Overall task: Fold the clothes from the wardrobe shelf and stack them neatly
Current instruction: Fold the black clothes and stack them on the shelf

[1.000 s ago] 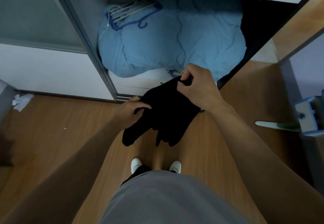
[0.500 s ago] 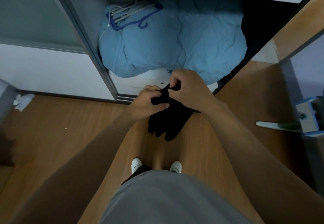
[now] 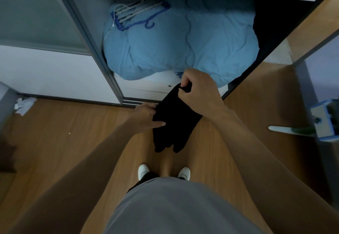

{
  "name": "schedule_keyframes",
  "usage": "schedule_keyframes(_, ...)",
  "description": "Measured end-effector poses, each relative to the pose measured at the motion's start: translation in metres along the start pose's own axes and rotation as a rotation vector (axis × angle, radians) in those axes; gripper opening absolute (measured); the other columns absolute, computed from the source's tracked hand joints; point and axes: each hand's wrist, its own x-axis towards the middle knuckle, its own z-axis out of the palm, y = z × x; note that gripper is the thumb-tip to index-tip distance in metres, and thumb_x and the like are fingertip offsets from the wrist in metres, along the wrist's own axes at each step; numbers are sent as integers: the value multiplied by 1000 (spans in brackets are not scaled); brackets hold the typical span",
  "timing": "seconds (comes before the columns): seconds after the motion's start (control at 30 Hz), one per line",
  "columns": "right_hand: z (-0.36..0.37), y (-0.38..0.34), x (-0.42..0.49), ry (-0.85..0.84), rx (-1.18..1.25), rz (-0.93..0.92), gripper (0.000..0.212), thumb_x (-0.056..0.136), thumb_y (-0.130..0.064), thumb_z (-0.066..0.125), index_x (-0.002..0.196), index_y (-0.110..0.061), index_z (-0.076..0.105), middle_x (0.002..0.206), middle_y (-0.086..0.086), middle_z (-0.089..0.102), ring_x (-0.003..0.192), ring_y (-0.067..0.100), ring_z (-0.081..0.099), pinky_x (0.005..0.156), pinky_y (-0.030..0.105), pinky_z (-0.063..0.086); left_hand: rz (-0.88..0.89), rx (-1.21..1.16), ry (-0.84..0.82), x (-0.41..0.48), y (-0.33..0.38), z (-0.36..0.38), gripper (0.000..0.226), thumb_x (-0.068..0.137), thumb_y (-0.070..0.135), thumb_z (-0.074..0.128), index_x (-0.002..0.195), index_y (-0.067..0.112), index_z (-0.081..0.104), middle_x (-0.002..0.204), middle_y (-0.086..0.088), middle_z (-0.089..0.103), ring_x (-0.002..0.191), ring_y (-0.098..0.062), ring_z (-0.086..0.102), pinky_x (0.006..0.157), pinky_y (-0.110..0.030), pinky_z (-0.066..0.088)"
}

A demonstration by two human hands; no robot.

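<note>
Blue duvet [image 3: 183, 45] across the wardrobe opening

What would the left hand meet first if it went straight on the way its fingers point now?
The black garment: the left hand points rightward and grips its left edge, thumb on the front. Behind the cloth it would probably meet the right forearm, though depth is unclear.

The left hand [image 3: 146, 115] has slid from the right hand [image 3: 200, 94] down the black garment [image 3: 174, 123]
</note>
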Motion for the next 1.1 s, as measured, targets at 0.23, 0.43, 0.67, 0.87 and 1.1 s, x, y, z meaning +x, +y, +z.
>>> schedule_keyframes(0.23, -2, -7, -3, 57, 134, -53, 24, 75, 0, 64, 72, -14, 44, 73, 9, 57, 71, 28, 56, 68, 48, 46, -191, -115, -163, -17, -28, 17, 34, 90, 21, 71, 120, 5, 66, 134, -8, 55, 125, -26, 49, 107, -40, 40)
schedule_keyframes(0.43, -4, -9, -4, 27, 226, -71, 13, 79, 1, 65, 83, -8, 57, 83, 0, 64, 83, 16, 61, 75, 34, 48, -285, -204, 103, -22, -39, 24, 12, 88, -4, 63, 93, 4, 70, 100, -9, 63, 92, -19, 57, 81, -29, 40)
schedule_keyframes(0.67, -10, 25, -4, -389, -171, 37, 33, 96, -9, 53, 126, -14, 66, 123, 9, 65, 116, 25, 57, 100, 44, 44, -576, -357, 494, -24, -49, -23, 29, 87, -6, 52, 92, 20, 64, 84, 1, 62, 79, -13, 56, 71, -25, 45)
schedule_keyframes(0.87, -10, 33, -5, -286, -241, 77, 30, 84, -5, 51, 97, -17, 75, 102, 5, 66, 103, 26, 54, 90, 44, 44, -527, -590, 687, -10, -19, -49, 35, 77, -10, 37, 64, 16, 57, 66, -6, 55, 61, -16, 53, 53, -20, 43)
schedule_keyframes(1.1, -4, 19, 3, 69, 141, -26, 23, 78, 10, 45, 65, 11, 64, 90, 20, 73, 87, 30, 67, 113, 33, 34, -409, -711, 671, -4, 11, -70, 34, 64, -5, 35, 52, 17, 58, 49, 5, 53, 47, -3, 47, 45, -16, 36)
